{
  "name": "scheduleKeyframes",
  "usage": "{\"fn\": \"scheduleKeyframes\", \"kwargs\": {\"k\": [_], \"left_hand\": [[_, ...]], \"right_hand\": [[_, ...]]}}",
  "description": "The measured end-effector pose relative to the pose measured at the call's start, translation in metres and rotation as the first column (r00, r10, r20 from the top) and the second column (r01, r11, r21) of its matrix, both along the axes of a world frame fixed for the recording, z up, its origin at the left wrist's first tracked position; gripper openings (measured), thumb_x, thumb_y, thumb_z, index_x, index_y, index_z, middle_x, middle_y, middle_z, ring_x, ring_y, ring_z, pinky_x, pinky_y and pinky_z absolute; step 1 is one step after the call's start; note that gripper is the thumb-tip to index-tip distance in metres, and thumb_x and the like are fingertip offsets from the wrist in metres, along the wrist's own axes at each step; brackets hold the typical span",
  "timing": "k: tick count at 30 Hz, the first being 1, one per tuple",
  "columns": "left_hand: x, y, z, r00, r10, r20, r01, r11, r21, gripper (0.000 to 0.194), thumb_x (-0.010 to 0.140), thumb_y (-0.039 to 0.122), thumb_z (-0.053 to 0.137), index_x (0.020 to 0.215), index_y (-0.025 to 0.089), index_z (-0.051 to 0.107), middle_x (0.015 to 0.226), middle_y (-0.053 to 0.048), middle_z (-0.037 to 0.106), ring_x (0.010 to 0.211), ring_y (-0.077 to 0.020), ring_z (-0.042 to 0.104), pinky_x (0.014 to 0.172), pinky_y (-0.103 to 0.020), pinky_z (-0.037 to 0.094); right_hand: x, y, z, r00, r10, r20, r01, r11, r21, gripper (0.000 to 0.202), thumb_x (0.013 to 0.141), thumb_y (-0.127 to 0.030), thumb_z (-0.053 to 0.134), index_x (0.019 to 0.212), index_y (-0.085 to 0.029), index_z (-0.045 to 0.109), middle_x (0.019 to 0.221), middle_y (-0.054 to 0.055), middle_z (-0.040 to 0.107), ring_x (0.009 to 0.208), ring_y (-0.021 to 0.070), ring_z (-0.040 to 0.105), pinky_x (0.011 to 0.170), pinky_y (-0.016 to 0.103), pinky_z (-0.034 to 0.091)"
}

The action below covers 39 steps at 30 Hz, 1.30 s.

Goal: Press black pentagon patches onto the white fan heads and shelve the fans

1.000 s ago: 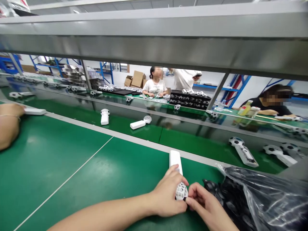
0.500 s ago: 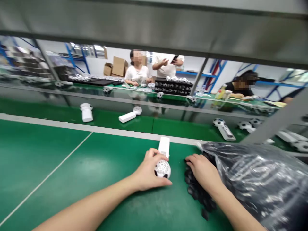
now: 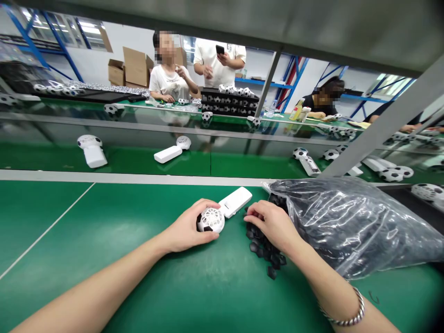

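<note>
My left hand (image 3: 189,226) is wrapped round the head of a white handheld fan (image 3: 212,220) with a football pattern of black patches and an open grille. The fan lies on the green table, its white handle pointing up and to the right. My right hand (image 3: 272,224) is over a pile of small black plastic pieces (image 3: 265,247), thumb and fingertips pinched together. A dark bit shows by its fingertips, but I cannot make out whether it is held. The pile spills from the mouth of a clear plastic bag (image 3: 347,222) full of black pieces.
Beyond the table's grey edge strip (image 3: 138,179), a green conveyor belt (image 3: 236,164) carries several football fans (image 3: 93,150). A slanted metal post (image 3: 381,122) stands at right. Across the line, people sit and stand near stacked black trays (image 3: 229,104) of fans.
The fan's handle has swung to the right, and my left hand has closed more firmly round its head. My right fingers have drawn into a pinch at the pile. The view has shifted.
</note>
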<state>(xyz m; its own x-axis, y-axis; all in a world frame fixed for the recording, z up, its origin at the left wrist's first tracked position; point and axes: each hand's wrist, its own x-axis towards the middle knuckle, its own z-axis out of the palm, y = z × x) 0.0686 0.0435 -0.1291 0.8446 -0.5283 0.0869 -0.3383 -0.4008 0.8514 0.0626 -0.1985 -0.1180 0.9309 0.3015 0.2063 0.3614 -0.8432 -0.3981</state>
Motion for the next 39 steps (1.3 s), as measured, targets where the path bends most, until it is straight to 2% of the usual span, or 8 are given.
{"fn": "scheduleKeyframes", "kwargs": {"k": [4, 8, 13, 15, 19, 27, 35, 39], "left_hand": [[0.001, 0.002, 0.0, 0.999, -0.035, -0.027, 0.035, 0.999, -0.019, 0.051, 0.067, 0.022, 0.062, 0.115, 0.025, 0.045, 0.118, -0.004, 0.046, 0.103, -0.0203, 0.049, 0.089, -0.034, 0.041], [0.002, 0.003, -0.002, 0.997, -0.058, -0.041, 0.057, 0.998, -0.037, 0.052, 0.067, 0.02, 0.061, 0.115, 0.024, 0.045, 0.118, -0.004, 0.046, 0.103, -0.0193, 0.05, 0.089, -0.032, 0.041], [0.002, 0.002, 0.002, 0.998, -0.067, -0.007, 0.067, 0.998, 0.014, 0.051, 0.068, 0.019, 0.06, 0.116, 0.026, 0.044, 0.12, -0.002, 0.044, 0.105, -0.0186, 0.047, 0.092, -0.032, 0.039], [0.001, 0.002, 0.004, 0.998, -0.067, 0.001, 0.067, 0.997, 0.031, 0.051, 0.068, 0.019, 0.059, 0.116, 0.026, 0.044, 0.12, -0.001, 0.044, 0.105, -0.0183, 0.047, 0.092, -0.032, 0.038], [0.0, 0.001, 0.005, 0.998, -0.06, 0.007, 0.06, 0.997, 0.042, 0.05, 0.069, 0.019, 0.058, 0.116, 0.026, 0.043, 0.12, -0.001, 0.044, 0.105, -0.0188, 0.047, 0.093, -0.032, 0.038], [-0.008, -0.01, 0.004, 0.997, 0.066, 0.048, -0.068, 0.997, 0.038, 0.046, 0.068, 0.028, 0.063, 0.111, 0.024, 0.046, 0.113, -0.003, 0.047, 0.103, -0.0201, 0.047, 0.09, -0.033, 0.039], [-0.01, -0.01, 0.004, 0.997, -0.01, 0.072, 0.007, 0.999, 0.031, 0.042, 0.067, 0.023, 0.059, 0.107, 0.023, 0.047, 0.109, -0.003, 0.048, 0.102, -0.0203, 0.048, 0.09, -0.034, 0.04], [-0.013, -0.013, 0.003, 0.995, 0.029, 0.095, -0.032, 0.999, 0.027, 0.041, 0.066, 0.024, 0.061, 0.105, 0.022, 0.048, 0.107, -0.003, 0.049, 0.1, -0.0199, 0.048, 0.09, -0.033, 0.04]], "right_hand": [[-0.005, 0.002, 0.003, 0.988, 0.004, -0.153, 0.019, 0.989, 0.148, 0.006, 0.078, -0.016, 0.061, 0.078, -0.019, 0.056, 0.073, -0.003, 0.057, 0.063, 0.0111, 0.053, 0.06, 0.022, 0.04], [-0.01, 0.002, 0.008, 0.972, 0.008, -0.236, 0.023, 0.991, 0.13, 0.009, 0.077, -0.011, 0.059, 0.079, -0.019, 0.056, 0.07, -0.003, 0.059, 0.065, 0.0125, 0.056, 0.06, 0.022, 0.042], [-0.016, 0.003, 0.018, 0.982, 0.132, -0.136, -0.117, 0.987, 0.114, 0.023, 0.083, -0.011, 0.052, 0.101, -0.024, 0.059, 0.089, 0.0, 0.058, 0.082, 0.0137, 0.056, 0.072, 0.024, 0.042], [-0.017, 0.004, 0.019, 0.976, 0.167, -0.138, -0.15, 0.981, 0.127, 0.019, 0.085, -0.011, 0.049, 0.094, -0.023, 0.061, 0.089, -0.001, 0.058, 0.083, 0.0133, 0.055, 0.073, 0.023, 0.041], [-0.019, 0.008, 0.014, 0.968, 0.143, -0.206, -0.114, 0.983, 0.143, 0.011, 0.086, -0.013, 0.048, 0.082, -0.019, 0.056, 0.073, -0.003, 0.056, 0.066, 0.0115, 0.052, 0.061, 0.022, 0.039], [-0.02, 0.03, 0.001, 0.958, 0.281, -0.056, -0.239, 0.893, 0.382, 0.011, 0.084, -0.011, 0.054, 0.085, -0.02, 0.059, 0.084, -0.003, 0.06, 0.079, 0.0111, 0.055, 0.074, 0.021, 0.04], [-0.018, 0.041, -0.008, 0.937, 0.347, 0.035, -0.326, 0.835, 0.444, 0.008, 0.082, -0.012, 0.057, 0.084, -0.019, 0.061, 0.081, -0.001, 0.06, 0.078, 0.0125, 0.056, 0.072, 0.023, 0.043], [-0.018, 0.042, -0.01, 0.939, 0.341, 0.042, -0.323, 0.836, 0.443, 0.008, 0.082, -0.01, 0.058, 0.082, -0.018, 0.059, 0.08, -0.001, 0.058, 0.077, 0.0121, 0.055, 0.072, 0.022, 0.041]]}}
